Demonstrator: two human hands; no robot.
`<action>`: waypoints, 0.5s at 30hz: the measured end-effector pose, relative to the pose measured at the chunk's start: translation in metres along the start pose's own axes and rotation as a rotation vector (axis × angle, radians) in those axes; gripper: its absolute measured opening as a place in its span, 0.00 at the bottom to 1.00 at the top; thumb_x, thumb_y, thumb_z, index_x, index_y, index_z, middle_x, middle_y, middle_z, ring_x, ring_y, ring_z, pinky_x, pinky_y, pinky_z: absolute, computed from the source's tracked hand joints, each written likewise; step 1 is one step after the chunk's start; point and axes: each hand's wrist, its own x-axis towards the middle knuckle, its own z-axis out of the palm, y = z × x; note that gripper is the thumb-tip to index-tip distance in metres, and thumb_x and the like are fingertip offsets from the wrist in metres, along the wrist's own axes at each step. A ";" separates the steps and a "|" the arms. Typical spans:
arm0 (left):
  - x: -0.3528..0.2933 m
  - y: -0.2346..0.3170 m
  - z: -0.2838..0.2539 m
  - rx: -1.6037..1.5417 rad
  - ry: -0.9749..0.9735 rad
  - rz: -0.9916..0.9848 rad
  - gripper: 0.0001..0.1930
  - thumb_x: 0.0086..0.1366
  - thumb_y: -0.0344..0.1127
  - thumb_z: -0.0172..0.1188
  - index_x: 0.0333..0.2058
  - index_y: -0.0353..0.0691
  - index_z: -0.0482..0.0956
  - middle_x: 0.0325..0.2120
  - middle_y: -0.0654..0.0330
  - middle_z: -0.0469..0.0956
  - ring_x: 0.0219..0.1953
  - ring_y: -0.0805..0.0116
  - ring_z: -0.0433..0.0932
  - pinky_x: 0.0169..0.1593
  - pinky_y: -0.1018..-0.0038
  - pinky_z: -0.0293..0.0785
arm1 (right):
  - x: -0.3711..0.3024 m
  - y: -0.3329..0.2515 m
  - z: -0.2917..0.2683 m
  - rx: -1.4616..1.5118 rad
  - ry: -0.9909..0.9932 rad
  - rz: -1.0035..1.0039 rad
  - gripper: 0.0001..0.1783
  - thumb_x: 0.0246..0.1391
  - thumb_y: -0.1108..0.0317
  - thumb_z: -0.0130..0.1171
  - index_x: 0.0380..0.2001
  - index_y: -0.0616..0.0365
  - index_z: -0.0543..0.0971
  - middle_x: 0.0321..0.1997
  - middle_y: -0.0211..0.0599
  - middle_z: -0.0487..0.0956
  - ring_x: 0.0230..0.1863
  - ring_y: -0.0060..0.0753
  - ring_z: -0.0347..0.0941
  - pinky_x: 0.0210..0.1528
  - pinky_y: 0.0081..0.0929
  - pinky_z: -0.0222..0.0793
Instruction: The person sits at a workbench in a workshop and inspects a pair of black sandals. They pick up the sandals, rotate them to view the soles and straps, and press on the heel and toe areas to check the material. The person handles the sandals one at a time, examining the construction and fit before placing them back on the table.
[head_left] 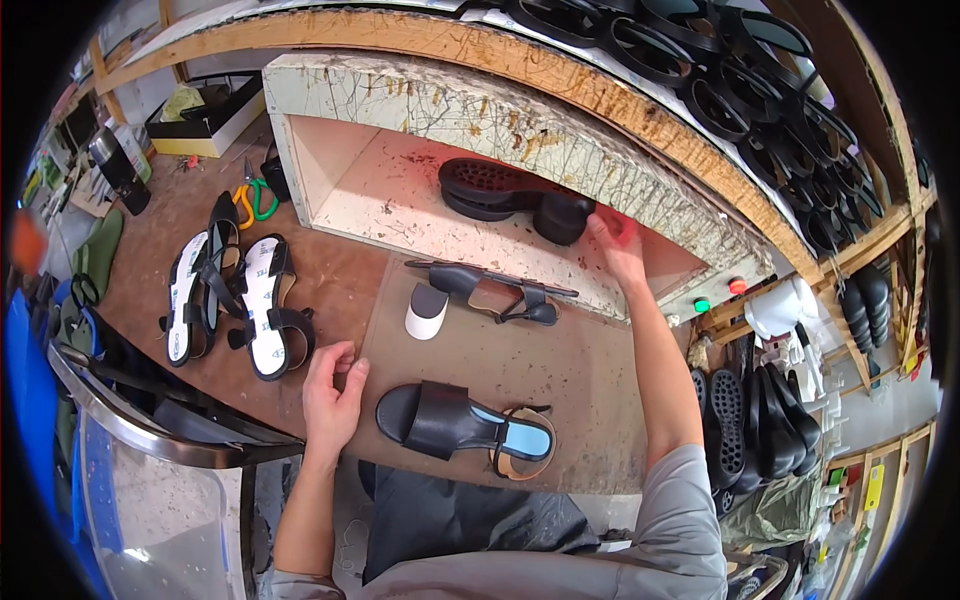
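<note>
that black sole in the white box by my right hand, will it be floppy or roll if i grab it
The black sole looks moulded, with a thick heel block, so it is probably stiff rather than floppy. It lies flat on the box floor, so rolling seems unlikely. The right hand is at its heel end; lifted there, the toe may dip a little.

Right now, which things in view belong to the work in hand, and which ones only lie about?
In hand:
- right hand, reaching into the open box at the black sole
- left hand, resting on the mat
- black sandal on the mat
- strappy sandal at the box

Lying about:
- white-lined sandals
- scissors
- rack of soles
</note>
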 end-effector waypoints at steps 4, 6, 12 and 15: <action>-0.001 -0.002 0.000 -0.046 0.014 -0.012 0.13 0.60 0.31 0.59 0.42 0.31 0.73 0.33 0.57 0.73 0.34 0.70 0.73 0.41 0.76 0.71 | -0.059 -0.030 -0.005 -0.171 0.151 -0.093 0.30 0.51 0.54 0.62 0.50 0.67 0.72 0.44 0.43 0.79 0.43 0.32 0.75 0.45 0.26 0.69; -0.002 -0.005 0.002 -0.063 0.014 0.004 0.13 0.61 0.31 0.58 0.42 0.31 0.73 0.33 0.57 0.73 0.33 0.71 0.74 0.40 0.77 0.71 | -0.084 -0.015 -0.020 -0.339 0.187 -0.124 0.29 0.53 0.55 0.60 0.50 0.66 0.72 0.43 0.43 0.79 0.39 0.29 0.75 0.43 0.24 0.70; -0.001 -0.020 0.010 -0.036 0.031 0.103 0.13 0.62 0.33 0.58 0.42 0.31 0.74 0.33 0.57 0.75 0.33 0.72 0.75 0.39 0.77 0.72 | -0.144 -0.045 -0.064 -0.169 -0.013 0.051 0.20 0.55 0.63 0.59 0.46 0.67 0.74 0.34 0.37 0.79 0.31 0.22 0.72 0.36 0.21 0.70; 0.001 -0.017 -0.003 -0.397 0.194 -0.006 0.12 0.64 0.34 0.56 0.41 0.31 0.75 0.34 0.59 0.77 0.33 0.74 0.75 0.37 0.78 0.72 | -0.181 -0.093 -0.046 -0.046 -0.288 0.000 0.16 0.57 0.63 0.57 0.44 0.63 0.76 0.32 0.33 0.79 0.34 0.21 0.73 0.37 0.21 0.71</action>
